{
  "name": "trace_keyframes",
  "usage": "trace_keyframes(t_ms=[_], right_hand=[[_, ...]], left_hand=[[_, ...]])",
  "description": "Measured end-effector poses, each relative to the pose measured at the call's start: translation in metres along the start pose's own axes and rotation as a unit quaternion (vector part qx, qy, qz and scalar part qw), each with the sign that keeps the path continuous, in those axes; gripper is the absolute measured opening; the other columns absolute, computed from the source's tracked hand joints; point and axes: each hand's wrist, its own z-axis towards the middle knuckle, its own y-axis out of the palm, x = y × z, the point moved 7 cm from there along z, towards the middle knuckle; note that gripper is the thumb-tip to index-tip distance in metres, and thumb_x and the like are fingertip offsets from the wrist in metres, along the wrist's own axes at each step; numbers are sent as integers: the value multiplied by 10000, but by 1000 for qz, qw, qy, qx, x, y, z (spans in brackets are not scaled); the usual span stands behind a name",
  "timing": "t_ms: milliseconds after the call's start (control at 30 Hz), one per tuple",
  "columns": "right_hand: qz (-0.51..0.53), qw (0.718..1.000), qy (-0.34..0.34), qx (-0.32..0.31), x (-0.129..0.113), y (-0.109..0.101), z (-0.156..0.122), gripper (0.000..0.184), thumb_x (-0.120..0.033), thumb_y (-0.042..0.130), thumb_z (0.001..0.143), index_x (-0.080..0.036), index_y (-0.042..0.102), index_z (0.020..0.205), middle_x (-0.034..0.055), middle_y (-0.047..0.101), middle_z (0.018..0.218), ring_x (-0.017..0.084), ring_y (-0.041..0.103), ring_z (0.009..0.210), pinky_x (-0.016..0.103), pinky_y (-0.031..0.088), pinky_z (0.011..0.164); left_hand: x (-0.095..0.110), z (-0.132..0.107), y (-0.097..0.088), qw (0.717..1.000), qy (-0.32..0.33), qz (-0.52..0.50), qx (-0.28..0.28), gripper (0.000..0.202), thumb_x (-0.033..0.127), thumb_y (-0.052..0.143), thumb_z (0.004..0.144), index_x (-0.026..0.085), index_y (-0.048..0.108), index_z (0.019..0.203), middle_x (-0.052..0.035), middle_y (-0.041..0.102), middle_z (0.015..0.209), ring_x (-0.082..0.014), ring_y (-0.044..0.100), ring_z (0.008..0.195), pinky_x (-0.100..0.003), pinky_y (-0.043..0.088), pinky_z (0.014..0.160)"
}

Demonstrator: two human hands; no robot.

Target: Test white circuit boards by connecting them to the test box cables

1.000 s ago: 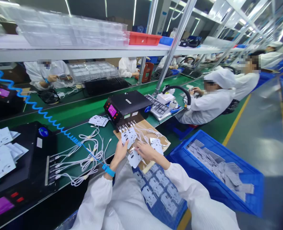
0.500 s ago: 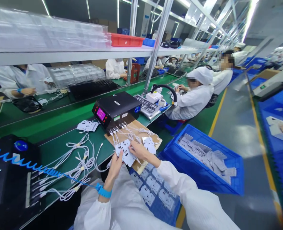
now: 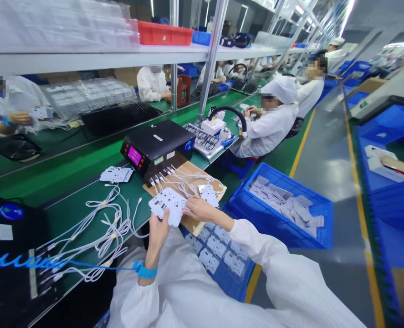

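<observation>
Two hands meet at one white die-cut card [image 3: 164, 206], the left hand [image 3: 158, 234] pinching its lower edge above the worktop [image 3: 75, 200], the right hand's [image 3: 202, 209] outstretched fingers at its side, their grip unclear.

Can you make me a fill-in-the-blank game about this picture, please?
1. The screen on the black box glows ____.
2. The hand gripping the white card, with the blue strap on its wrist, is the person's ____ hand.
3. The workbench under the white cables is ____.

Missing words: pink; left; green.
</observation>
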Motion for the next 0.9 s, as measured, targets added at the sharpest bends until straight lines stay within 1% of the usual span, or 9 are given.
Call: trace_keyframes(t_ms=[67, 200, 333, 533, 600, 667, 700, 833, 900], right_hand=[[-1, 1000, 14, 4, -2, 5, -6, 319, -444, 486, 1094, -206, 572, 900, 89, 678, 889, 236, 626, 864, 402, 451, 921], [31, 995, 91, 16, -1, 22, -8, 287, -381, 400, 1128, -180, 585, 1040, 121, 710, 964, 239, 664, 922, 366, 474, 882], [58, 989, 132, 31, -4, 33, -5, 263, -354, 376, 1141, -164, 534, 1232, 129, 746, 1054, 234, 713, 932, 315, 486, 798], [74, 986, 138, 60, -5, 35, 5, 252, -302, 439, 1127, -198, 528, 1338, 85, 789, 1089, 230, 759, 920, 292, 499, 770], [83, 986, 130, 68, -7, 34, 9, 258, -262, 442, 1122, -207, 526, 1360, 72, 787, 1125, 214, 756, 993, 284, 515, 820], [86, 988, 110, 66, -12, 32, 9, 282, -311, 492, 1107, -193, 539, 1360, 92, 768, 1163, 216, 736, 1059, 294, 527, 879], [81, 991, 88, 59, -16, 31, 8, 352, -381, 549, 1083, -168, 543, 1364, 122, 750, 1179, 234, 723, 1075, 316, 533, 905], [65, 996, -58, 25, -31, 16, -9, 875, -658, 787, 840, -86, 518, 1445, 251, 605, 1367, 328, 623, 1241, 435, 518, 1050], [53, 994, -84, 35, -18, -2, -19, 867, -658, 804, 822, -123, 539, 1451, 236, 546, 1468, 330, 533, 1375, 443, 475, 1128]], left_hand=[[7, -1, -2, 1000, 5, 3, 15, 563, 533, 741, 907, 185, 642, 1339, -169, 669, 1416, -313, 623, 1351, -472, 485, 1179], [13, -1, -4, 999, 5, 9, 30, 580, 517, 737, 919, 165, 626, 1367, -175, 630, 1470, -293, 615, 1364, -430, 461, 1207], [16, 0, -9, 999, 13, 3, 49, 632, 513, 750, 913, 155, 601, 1413, -186, 619, 1479, -292, 621, 1357, -450, 458, 1209], [31, 1, -18, 996, 40, -6, 82, 649, 537, 795, 866, 142, 651, 1360, -190, 683, 1379, -315, 644, 1322, -499, 471, 1193], [37, 1, -19, 996, 44, -4, 83, 654, 539, 798, 862, 147, 650, 1365, -188, 683, 1380, -314, 640, 1327, -495, 473, 1192], [41, 0, -22, 995, 44, 2, 86, 644, 537, 792, 868, 149, 652, 1363, -186, 686, 1376, -312, 644, 1322, -489, 480, 1187], [44, -1, -24, 995, 46, 7, 91, 638, 534, 786, 874, 150, 652, 1365, -185, 686, 1376, -311, 645, 1321, -486, 481, 1186], [56, -3, -31, 991, 67, 26, 110, 601, 502, 758, 905, 157, 645, 1383, -177, 671, 1405, -305, 623, 1353, -469, 459, 1207], [59, -3, -31, 991, 72, 27, 114, 580, 477, 756, 910, 154, 645, 1380, -179, 661, 1421, -304, 616, 1361, -463, 446, 1218]])
